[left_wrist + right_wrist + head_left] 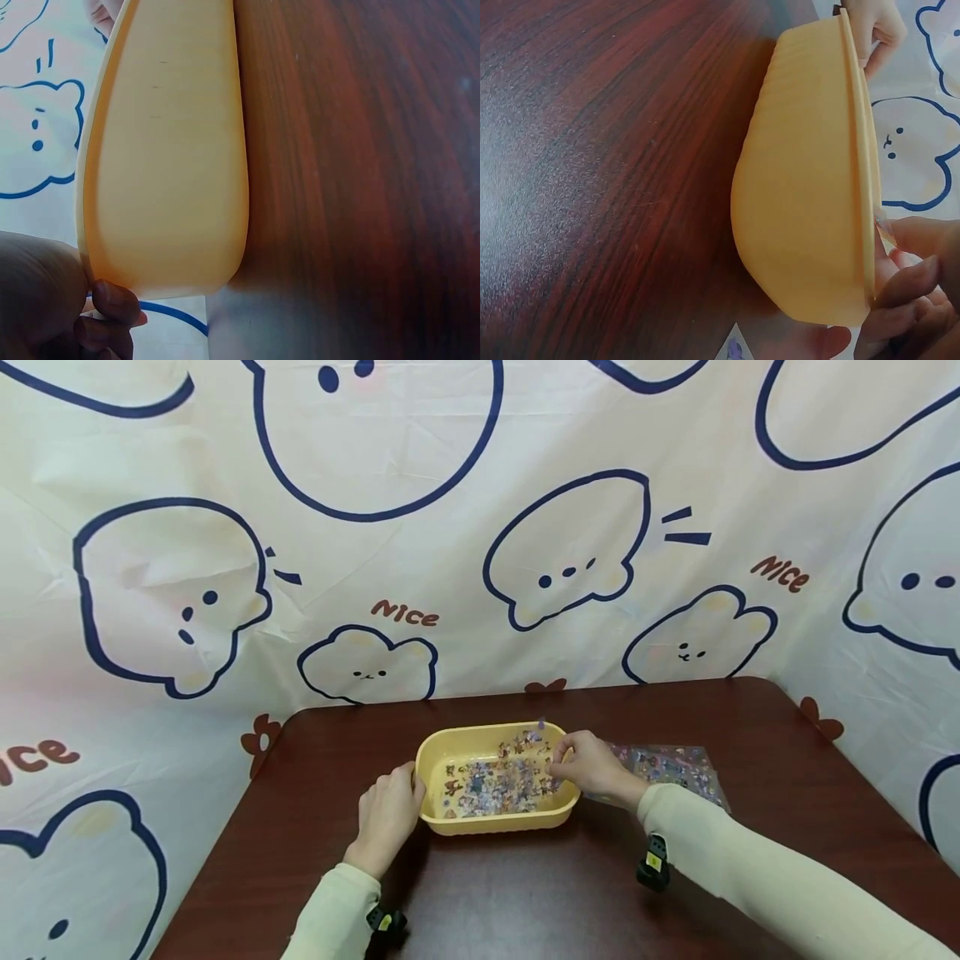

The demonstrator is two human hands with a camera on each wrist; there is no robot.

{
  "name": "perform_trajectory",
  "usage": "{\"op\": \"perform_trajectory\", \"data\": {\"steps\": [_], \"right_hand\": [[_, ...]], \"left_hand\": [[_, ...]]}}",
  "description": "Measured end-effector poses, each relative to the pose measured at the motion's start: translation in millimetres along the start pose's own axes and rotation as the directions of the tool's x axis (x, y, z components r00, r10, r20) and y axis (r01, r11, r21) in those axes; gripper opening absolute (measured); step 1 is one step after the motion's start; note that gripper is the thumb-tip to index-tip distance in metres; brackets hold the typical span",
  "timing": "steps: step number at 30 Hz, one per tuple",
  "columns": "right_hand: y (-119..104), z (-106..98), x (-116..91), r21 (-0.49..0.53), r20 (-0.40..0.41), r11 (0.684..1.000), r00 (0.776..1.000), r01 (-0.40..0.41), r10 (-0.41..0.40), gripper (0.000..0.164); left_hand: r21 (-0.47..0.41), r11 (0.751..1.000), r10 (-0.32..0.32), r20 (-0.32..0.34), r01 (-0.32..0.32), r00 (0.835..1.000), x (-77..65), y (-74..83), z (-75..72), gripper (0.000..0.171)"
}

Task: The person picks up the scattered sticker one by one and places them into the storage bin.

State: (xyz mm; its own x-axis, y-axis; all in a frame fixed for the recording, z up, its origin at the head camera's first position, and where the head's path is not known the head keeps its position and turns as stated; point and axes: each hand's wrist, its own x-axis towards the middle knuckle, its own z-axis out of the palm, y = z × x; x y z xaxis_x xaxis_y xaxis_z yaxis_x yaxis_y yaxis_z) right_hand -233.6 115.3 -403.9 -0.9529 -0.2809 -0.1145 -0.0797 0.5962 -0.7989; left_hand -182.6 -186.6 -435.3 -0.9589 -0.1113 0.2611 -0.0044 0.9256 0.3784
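A yellow plastic basin (442, 747) stands on the table, its floor strewn with many small multicoloured pieces (495, 789) that look like jigsaw pieces. My left hand (388, 810) grips the basin's left end, and in the left wrist view its curled fingers (116, 301) are at the rim. Over the right end reaches my right hand (592, 766), fingertips inside the rim. In the right wrist view, thumb and finger pinch a small colourful piece (886, 229), partly hidden; the other fingers are curled by the rim. A purple piece (541, 724) shows at the far rim.
Right of the basin, partly behind my right forearm, lies a clear plastic bag (675, 770) with similar small pieces. The dark wooden table (495, 893) meets a printed cloth backdrop (465, 560) at its back and sides.
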Motion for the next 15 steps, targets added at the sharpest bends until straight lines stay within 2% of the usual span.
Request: {"op": "perform_trajectory", "data": {"steps": [5, 9, 15], "right_hand": [[-1.0, 3.3, 1.3, -0.093, -0.041, 0.996, 0.999, -0.006, 0.002, 0.026], [-2.7, 5.8, 1.6, -0.212, -0.072, 0.977, 0.997, 0.005, -0.021, 0.033], [-4.8, 9.9, -0.6, -0.306, -0.078, 0.952, 0.996, 0.026, -0.052, 0.032]], "left_hand": [[0.004, 1.000, -0.006, 0.004, 0.006, 1.000, 1.3, 0.5, -0.5, 0.025], [0.013, 1.000, -0.007, 0.003, 0.007, 1.000, 1.8, 0.4, -0.6, 0.024], [0.018, 1.000, -0.006, 0.001, 0.006, 1.000, 2.2, 1.2, -0.1, 0.022]]}}
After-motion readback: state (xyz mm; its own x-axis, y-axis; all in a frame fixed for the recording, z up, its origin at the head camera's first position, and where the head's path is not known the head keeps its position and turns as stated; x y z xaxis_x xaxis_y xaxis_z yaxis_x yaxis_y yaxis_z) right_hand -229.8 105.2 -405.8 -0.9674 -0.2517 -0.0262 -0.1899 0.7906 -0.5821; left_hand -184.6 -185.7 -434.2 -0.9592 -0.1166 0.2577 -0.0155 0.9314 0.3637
